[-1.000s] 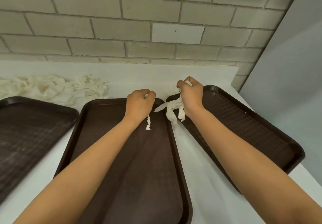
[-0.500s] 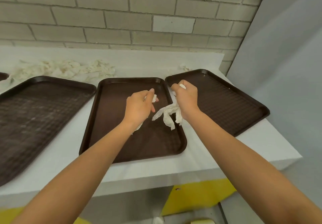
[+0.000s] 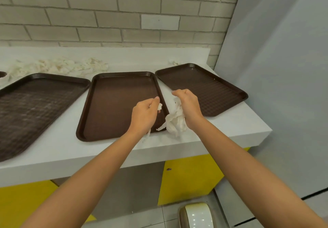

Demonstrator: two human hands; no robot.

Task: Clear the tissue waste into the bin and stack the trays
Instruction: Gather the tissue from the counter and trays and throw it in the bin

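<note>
Three brown trays lie on the white counter [image 3: 53, 153]: a left tray [image 3: 35, 107], a middle tray [image 3: 113, 103] and a right tray [image 3: 209, 89]. My right hand [image 3: 188, 107] grips a bunch of white tissue strips [image 3: 174, 121] that dangle over the counter's front edge. My left hand [image 3: 144, 116] holds a small tissue scrap [image 3: 159, 106] over the middle tray's right rim, and a thin strip hangs below the wrist. A long heap of tissue waste [image 3: 58, 66] lies along the back of the counter.
A small tissue scrap [image 3: 174, 62] sits behind the right tray. On the floor at the lower right stands a bin with a cream lid [image 3: 197, 215]. Yellow cabinet panels [image 3: 188, 179] run under the counter. A grey wall closes the right side.
Both hands have pulled back from the far ends of the trays toward the counter's front edge, still holding tissue. My view has dropped back, and the bin has come into sight.
</note>
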